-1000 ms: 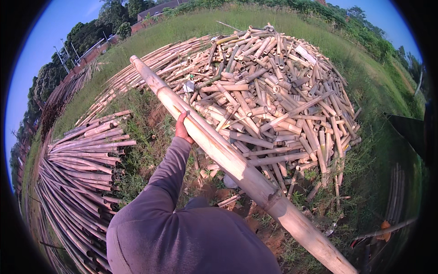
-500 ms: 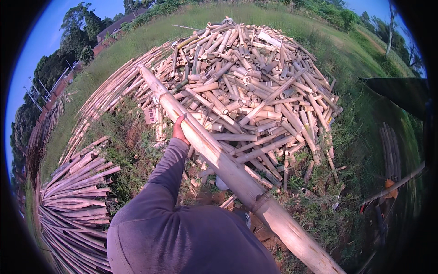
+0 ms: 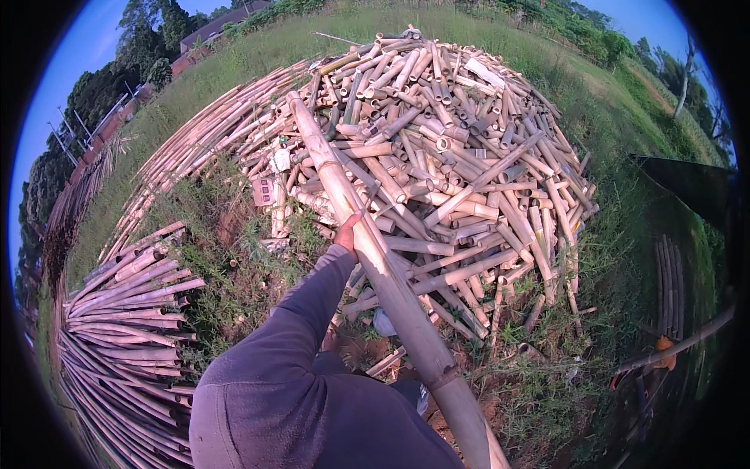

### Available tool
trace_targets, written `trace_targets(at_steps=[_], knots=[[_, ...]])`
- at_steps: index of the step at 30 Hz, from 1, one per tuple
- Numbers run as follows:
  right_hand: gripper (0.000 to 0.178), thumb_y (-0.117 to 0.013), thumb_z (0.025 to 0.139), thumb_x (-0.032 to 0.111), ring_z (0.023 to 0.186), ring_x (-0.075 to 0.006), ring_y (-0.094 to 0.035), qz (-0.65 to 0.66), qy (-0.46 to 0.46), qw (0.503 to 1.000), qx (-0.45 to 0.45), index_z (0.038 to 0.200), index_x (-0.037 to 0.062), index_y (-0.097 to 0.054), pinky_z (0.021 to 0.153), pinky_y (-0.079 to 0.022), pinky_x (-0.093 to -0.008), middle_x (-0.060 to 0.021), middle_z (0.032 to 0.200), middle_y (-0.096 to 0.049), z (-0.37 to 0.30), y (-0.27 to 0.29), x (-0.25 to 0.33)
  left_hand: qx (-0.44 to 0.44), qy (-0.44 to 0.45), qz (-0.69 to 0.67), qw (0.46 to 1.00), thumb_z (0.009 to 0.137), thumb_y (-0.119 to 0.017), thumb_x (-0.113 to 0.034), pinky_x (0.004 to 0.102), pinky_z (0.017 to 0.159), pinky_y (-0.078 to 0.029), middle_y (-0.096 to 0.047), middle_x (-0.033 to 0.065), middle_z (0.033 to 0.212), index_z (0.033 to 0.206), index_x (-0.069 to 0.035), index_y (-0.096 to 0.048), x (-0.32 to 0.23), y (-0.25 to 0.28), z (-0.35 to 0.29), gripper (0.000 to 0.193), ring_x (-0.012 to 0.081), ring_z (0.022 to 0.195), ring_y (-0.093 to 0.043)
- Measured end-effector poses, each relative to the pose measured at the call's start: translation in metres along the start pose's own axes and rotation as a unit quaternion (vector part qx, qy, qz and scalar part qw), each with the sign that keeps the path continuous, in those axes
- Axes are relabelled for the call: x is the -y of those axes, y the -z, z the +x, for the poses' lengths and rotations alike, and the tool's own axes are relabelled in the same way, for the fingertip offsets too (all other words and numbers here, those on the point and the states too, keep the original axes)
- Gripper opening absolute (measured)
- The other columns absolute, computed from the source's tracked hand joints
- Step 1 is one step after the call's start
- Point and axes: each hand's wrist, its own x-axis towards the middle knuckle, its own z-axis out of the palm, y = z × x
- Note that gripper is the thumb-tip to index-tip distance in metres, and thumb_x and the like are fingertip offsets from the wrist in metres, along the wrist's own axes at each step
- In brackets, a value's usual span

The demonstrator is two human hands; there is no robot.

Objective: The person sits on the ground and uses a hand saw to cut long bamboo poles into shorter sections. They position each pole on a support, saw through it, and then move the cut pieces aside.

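Observation:
My left hand (image 3: 348,236) is closed on the left side of a thick, pale bamboo pole (image 3: 402,309), with the thumb up along it. Most of the fingers are hidden under the pole. It slants from the lower right, close to my body, up to the far left, where its tip overlaps a big heap of short cut bamboo pieces (image 3: 469,172). A dark joint ring shows near its lower part. My right hand is out of view.
Long bamboo poles (image 3: 133,344) lie fanned out at the left, with more (image 3: 211,117) beside the heap. A small printed box (image 3: 264,192) and a white bag (image 3: 280,160) sit at the heap's left edge. A leaning pole (image 3: 680,342) stands right.
The bamboo pole's far end has swung right, so the pole now points more steeply away from me. My left hand has moved right with it, still gripping. The whole view has shifted slightly.

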Motion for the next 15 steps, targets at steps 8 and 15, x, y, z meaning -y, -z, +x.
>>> trace_targets(at_steps=[8, 15], knots=[[0.088, -0.073, 0.095, 0.054, 0.143, -0.0408, -0.053, -0.172, -0.028, 0.972, 0.156, 0.158, 0.0001, -0.045, 0.119, -0.042, -0.0465, -0.0284, 0.154, -0.054, 0.086, -0.182, 0.086, -0.019, -0.094, 0.044, 0.994, 0.088, -0.077, -0.062, 0.0587, 0.117, -0.041, -0.063, 0.0143, 0.147, 0.153, -0.014, -0.055, -0.317, 0.011, 0.102, 0.085, 0.0288, 0.138, -0.058], [0.090, -0.070, 0.097, 0.060, 0.148, -0.0400, -0.050, -0.331, 0.370, 0.806, 0.323, 0.158, -0.0019, -0.046, 0.124, -0.039, -0.0444, -0.0280, 0.157, -0.053, 0.129, -0.535, 0.425, 0.033, -0.563, 0.315, 0.764, 0.099, -0.078, -0.023, 0.0423, 0.116, -0.048, -0.055, 0.0209, 0.151, 0.160, -0.005, -0.043, -0.601, 0.168, -0.105, 0.073, 0.0301, 0.140, -0.053]])
